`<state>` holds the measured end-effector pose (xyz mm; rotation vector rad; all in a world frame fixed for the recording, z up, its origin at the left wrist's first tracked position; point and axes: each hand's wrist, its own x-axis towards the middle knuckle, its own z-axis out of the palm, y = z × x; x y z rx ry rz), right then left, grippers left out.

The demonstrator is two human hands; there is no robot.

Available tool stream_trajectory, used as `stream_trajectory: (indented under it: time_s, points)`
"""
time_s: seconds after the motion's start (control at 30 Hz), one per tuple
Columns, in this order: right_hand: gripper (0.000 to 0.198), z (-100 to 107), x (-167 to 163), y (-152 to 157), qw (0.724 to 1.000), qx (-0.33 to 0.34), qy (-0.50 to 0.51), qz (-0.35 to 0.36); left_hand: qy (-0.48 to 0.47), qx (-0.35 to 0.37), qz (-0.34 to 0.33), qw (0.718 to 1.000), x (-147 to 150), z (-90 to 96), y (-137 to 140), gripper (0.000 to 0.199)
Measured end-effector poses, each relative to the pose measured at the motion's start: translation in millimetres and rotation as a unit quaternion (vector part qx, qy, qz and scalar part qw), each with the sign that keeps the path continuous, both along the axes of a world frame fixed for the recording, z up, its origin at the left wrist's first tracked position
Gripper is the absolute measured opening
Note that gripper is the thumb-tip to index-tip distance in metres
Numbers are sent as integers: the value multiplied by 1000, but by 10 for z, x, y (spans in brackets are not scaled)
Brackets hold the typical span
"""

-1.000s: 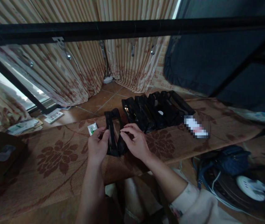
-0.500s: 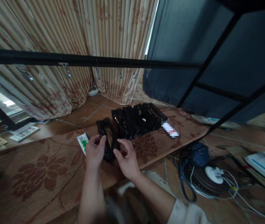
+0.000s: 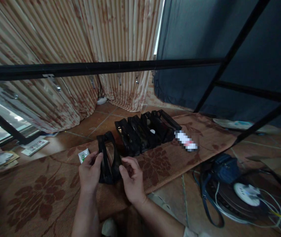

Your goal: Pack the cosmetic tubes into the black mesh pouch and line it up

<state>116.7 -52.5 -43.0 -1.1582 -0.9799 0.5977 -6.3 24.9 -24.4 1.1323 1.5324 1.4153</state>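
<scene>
A: Black pouch (image 3: pixel 108 161) sits upright on our floral mat (image 3: pixel 43 194), between both hands. Left hand (image 3: pixel 89 171) grips its left edge, thumb on the front, fingers curled behind. Right hand (image 3: pixel 131 179) is at the right edge, fingertips touching the rim, thumb and forefinger pinching it lightly.

B: So we have it held on both sides?

A: Left is a clear grasp. Right looks like a pinch on the rim, looser. Pouch mouth is open, facing up towards us.

B: What's around it?

A: Small white-and-green packet (image 3: pixel 83 154) flat on the mat, just beside our left hand, behind the thumb. Row of black pouches (image 3: pixel 145 131) stands further back on the mat, near but apart from the one we hold. A blurred white-and-red item (image 3: pixel 186 141) lies at the right end of that row.

B: Off the mat?

A: Tiled floor to the right: blue bag (image 3: pixel 223 169), white power strip (image 3: pixel 247 190) with cables. Black bar (image 3: pixel 100 68) crosses the view above. Striped curtains (image 3: pixel 68 49) behind.
</scene>
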Motion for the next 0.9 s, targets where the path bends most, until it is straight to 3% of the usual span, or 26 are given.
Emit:
stream_trajectory:
  time_s: [0.17,0.3,0.53,0.7,0.9]
  points:
    - [21,7,100,13,998,-39,56,10,-81,14,28,996,15,-64,40,41]
    - [20,35,119,35,993,-44,107,28,-59,18,16,998,2,32,88,41]
    - [17,456,124,297,981,21,192,19,-8,6,11,1000,-9,99,228,49]
    - [19,551,169,778,990,44,135,8,84,-33,-6,996,-44,79,357,59]
    - [19,340,224,1076,998,-3,-61,-13,-3,4,-52,999,28,96,326,45]
